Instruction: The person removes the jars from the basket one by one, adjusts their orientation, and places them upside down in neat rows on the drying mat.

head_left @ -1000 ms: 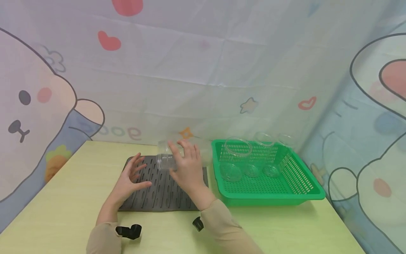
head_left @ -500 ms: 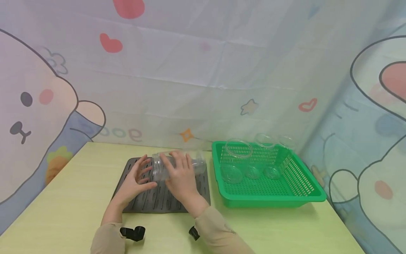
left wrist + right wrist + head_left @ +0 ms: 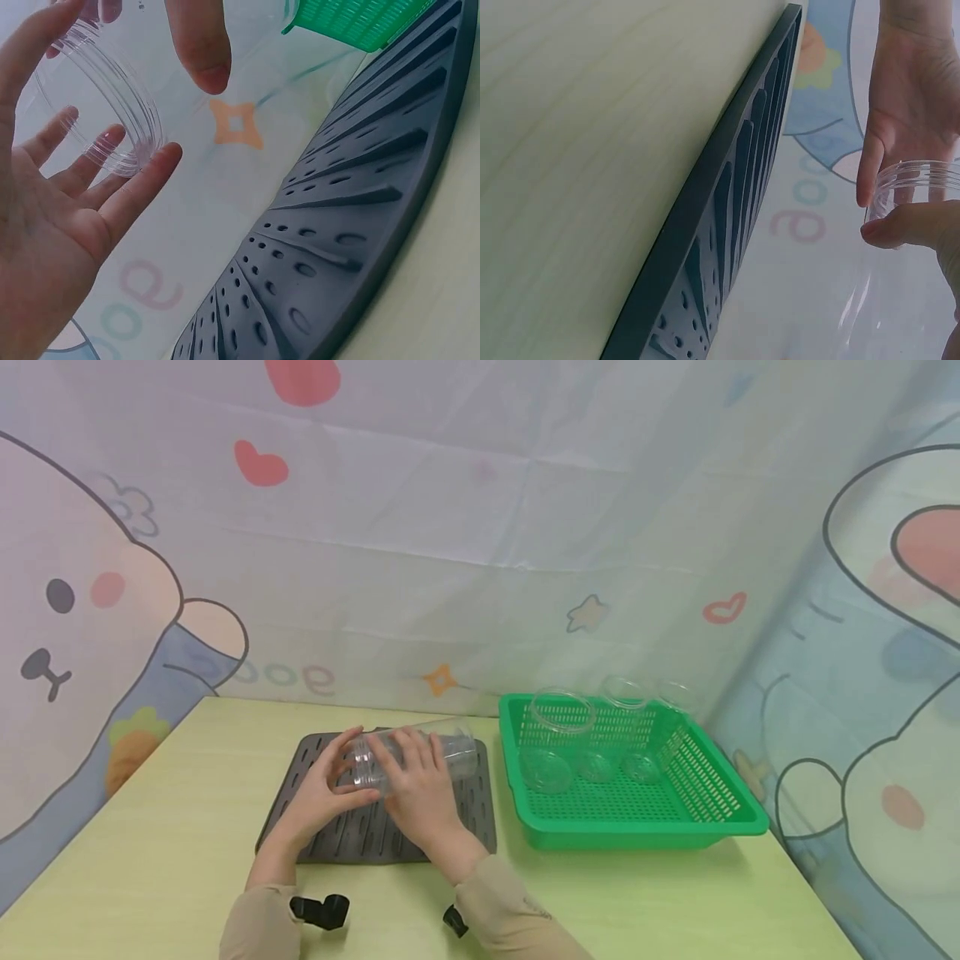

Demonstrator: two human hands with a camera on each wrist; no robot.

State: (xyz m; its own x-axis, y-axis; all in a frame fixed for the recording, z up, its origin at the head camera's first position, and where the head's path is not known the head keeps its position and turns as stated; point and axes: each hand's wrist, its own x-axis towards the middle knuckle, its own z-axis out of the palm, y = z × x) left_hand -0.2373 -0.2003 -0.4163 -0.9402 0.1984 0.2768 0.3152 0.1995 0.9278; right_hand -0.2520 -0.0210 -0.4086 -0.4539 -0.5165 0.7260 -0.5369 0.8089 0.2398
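Note:
A clear jar [image 3: 454,755] with a threaded mouth lies sideways in the air over a dark grey ribbed mat [image 3: 330,839]. Its mouth faces left. My right hand [image 3: 423,793] grips the jar's body from above, thumb on the near side. My left hand [image 3: 318,793] curves around the mouth end, with thumb and fingers on either side of it. In the left wrist view, fingers of my left hand [image 3: 60,217] show through the threaded rim [image 3: 124,105]. The right wrist view has my right thumb [image 3: 907,225] just below that rim.
A green perforated basket [image 3: 637,839] stands to the right of the mat, with several clear jars [image 3: 546,771] upright inside. The pale yellow table [image 3: 150,843] meets a printed cloth backdrop [image 3: 450,527] behind and at the sides.
My right hand has brought the jar left and down over the mat. My left hand has shifted slightly right, and the jar's mouth now sits between its thumb and fingers.

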